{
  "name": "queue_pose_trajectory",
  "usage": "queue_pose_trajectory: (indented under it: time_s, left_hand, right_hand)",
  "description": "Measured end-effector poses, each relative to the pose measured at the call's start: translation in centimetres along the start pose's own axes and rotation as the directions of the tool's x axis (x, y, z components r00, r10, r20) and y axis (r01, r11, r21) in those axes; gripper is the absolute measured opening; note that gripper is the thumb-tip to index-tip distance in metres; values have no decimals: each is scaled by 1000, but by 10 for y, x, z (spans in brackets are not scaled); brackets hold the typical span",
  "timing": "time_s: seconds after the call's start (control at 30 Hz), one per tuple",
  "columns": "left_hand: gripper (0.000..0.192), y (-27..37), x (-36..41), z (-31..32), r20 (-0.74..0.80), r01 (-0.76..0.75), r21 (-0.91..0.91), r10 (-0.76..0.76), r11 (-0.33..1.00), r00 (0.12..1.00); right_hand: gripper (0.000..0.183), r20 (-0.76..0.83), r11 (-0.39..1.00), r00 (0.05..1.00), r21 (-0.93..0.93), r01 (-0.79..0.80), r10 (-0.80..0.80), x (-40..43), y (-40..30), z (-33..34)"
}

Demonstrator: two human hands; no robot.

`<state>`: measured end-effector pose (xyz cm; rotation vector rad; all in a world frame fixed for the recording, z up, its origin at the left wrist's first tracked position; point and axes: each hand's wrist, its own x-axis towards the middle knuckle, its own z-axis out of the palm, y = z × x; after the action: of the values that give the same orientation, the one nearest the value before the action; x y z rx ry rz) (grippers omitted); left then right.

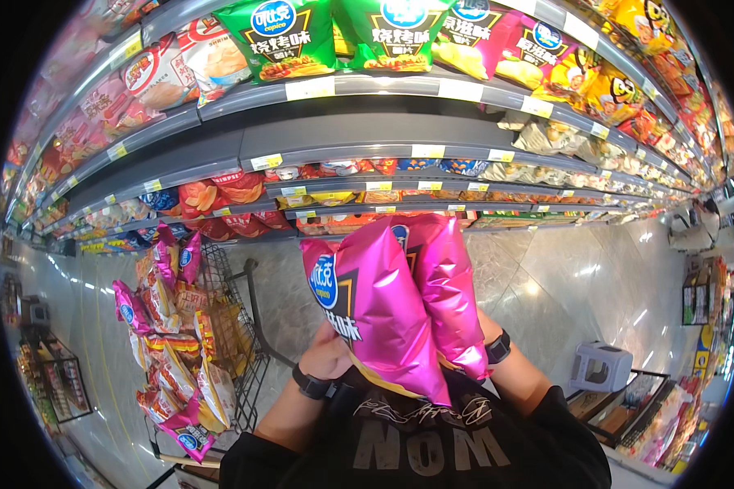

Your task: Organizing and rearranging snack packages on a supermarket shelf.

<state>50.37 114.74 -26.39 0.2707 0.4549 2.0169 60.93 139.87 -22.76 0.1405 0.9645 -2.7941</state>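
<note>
Two shiny pink Copico potato chip bags are held upright in front of my chest. The nearer pink chip bag overlaps the farther pink chip bag. At the near bag's lower left, my left hand grips its edge, with the fingers partly behind it. My right hand reaches behind the farther bag's right side. Its fingers are hidden by the bags. Dark bands circle both wrists. To my left stands a wire shopping cart heaped with snack bags, some of them pink too.
Tiered store shelves curve across the front. Green chip bags and other snack bags line the upper tier, with more packets lower down. Behind me to the right, a grey plastic step stool stands beside a display rack. Tiled floor lies between.
</note>
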Motion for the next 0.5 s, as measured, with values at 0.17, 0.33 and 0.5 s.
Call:
queue_pose_trajectory:
  time_s: [0.17,0.33,0.5]
  left_hand:
    - [66,-3,6,15,-237,-182,24,183,983,954]
    - [51,2,24,56,-444,-210,344,356,915,822]
    - [53,-5,43,83,-493,-184,529,476,828,728]
  right_hand:
    - [62,-103,1000,995,-2,-6,6,8,-48,-4]
    - [58,-326,851,857,-479,213,-398,13,-97,-11]
    - [78,-192,437,706,-881,182,-681,5,-125,-10]
